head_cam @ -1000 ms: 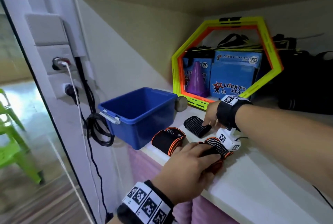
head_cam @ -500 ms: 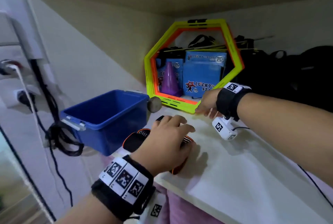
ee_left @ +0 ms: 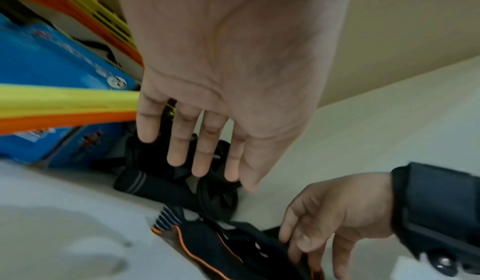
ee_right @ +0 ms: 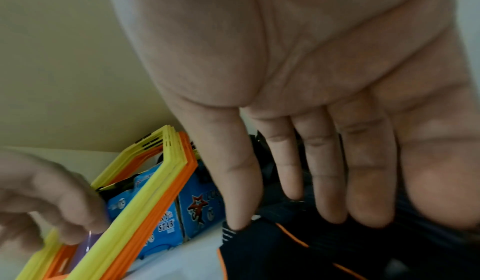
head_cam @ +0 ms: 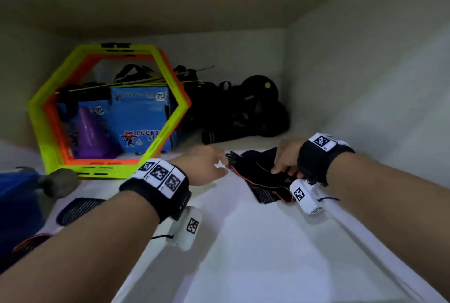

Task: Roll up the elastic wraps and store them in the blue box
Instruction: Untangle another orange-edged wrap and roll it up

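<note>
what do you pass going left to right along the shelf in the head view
blue plastic box → rolled black striped elastic wrap → left hand → unrolled black elastic wrap with orange edging → right hand, touching that wrap's right part

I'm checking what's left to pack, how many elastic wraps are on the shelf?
3. An unrolled wrap under the right hand; a striped roll near the blue box; an orange-edged roll, partly behind the left forearm. More may be hidden there.
</note>
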Demonstrator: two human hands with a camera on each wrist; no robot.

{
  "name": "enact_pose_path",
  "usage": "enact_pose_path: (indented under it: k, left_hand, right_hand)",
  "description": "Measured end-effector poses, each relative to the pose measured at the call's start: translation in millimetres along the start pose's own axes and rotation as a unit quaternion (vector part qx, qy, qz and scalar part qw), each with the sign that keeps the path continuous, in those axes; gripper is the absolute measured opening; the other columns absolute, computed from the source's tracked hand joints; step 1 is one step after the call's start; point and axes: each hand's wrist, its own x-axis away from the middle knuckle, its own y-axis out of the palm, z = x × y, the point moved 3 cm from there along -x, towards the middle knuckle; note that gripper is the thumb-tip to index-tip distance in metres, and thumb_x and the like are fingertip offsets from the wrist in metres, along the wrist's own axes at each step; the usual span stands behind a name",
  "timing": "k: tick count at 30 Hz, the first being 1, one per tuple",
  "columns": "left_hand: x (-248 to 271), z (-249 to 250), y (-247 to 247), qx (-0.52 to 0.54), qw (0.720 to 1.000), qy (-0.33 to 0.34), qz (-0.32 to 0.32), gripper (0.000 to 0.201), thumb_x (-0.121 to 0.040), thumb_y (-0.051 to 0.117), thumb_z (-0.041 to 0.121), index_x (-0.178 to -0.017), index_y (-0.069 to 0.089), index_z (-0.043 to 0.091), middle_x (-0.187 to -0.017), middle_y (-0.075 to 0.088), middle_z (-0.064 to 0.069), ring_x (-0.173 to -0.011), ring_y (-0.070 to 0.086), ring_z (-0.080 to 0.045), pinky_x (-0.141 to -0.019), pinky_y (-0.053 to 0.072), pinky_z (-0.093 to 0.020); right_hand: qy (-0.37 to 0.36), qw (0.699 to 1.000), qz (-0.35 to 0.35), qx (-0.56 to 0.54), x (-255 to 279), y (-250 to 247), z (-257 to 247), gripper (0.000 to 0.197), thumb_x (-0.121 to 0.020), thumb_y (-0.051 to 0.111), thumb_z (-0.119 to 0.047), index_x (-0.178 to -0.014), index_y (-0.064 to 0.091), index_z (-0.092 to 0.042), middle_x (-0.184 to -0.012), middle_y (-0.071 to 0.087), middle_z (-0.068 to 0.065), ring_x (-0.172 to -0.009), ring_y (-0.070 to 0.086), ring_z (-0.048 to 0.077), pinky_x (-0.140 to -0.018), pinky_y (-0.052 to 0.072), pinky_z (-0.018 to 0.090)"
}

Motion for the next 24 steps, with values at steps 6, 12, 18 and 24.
enact_pose_path:
  k: [6,12,18,24]
  left_hand:
    - [-67.1,46.1,55.3,-0.011,0.998,0.03,-0.046,0.037,-0.091,0.06,0.042,-0.125,0.062,0.028,-0.126,0.061,0.002,-0.116,0.058,-0.019,-0.098,0.047,-0.031]
    - [-98.6,35.1,61.2,-0.007,0.998,-0.05,0.035,0.06,-0.09,0.063,0.034,-0.145,0.041,0.025,-0.137,0.052,-0.014,-0.118,0.059,-0.033,-0.096,0.048,-0.035]
    - [-111.2,20.0,73.1,-0.024,0.996,-0.085,-0.01,0.031,-0.093,0.062,0.034,-0.118,0.056,0.017,-0.11,0.064,-0.006,-0.095,0.061,-0.025,-0.078,0.042,-0.026]
    - [-116.3,25.9,72.2,-0.058,0.995,-0.075,-0.018,0.033,-0.093,0.058,0.025,-0.062,0.051,0.015,-0.068,0.057,-0.004,-0.063,0.052,-0.016,-0.057,0.042,-0.026]
  right_hand:
    - [-0.006,0.993,-0.04,0.113,20.9,12.6,36.5,0.048,-0.069,0.085,-0.042,-0.107,0.073,-0.017,-0.103,0.072,-0.004,-0.097,0.065,0.016,-0.094,0.051,0.029]
    - [-0.036,0.992,-0.079,0.095,40.0,22.8,49.6,0.048,-0.068,0.089,-0.031,-0.111,0.073,-0.015,-0.104,0.075,0.005,-0.083,0.066,0.019,-0.087,0.057,0.035]
    - [-0.041,0.98,-0.159,-0.108,60.4,30.1,59.0,0.03,-0.08,0.079,-0.011,-0.108,0.07,-0.003,-0.078,0.071,0.008,-0.062,0.067,0.018,-0.051,0.051,0.023]
    - [0.027,0.998,0.032,-0.044,16.7,0.2,76.7,0.02,-0.074,0.071,-0.026,-0.074,0.059,-0.01,-0.064,0.06,0.008,-0.065,0.063,0.026,-0.066,0.053,0.035]
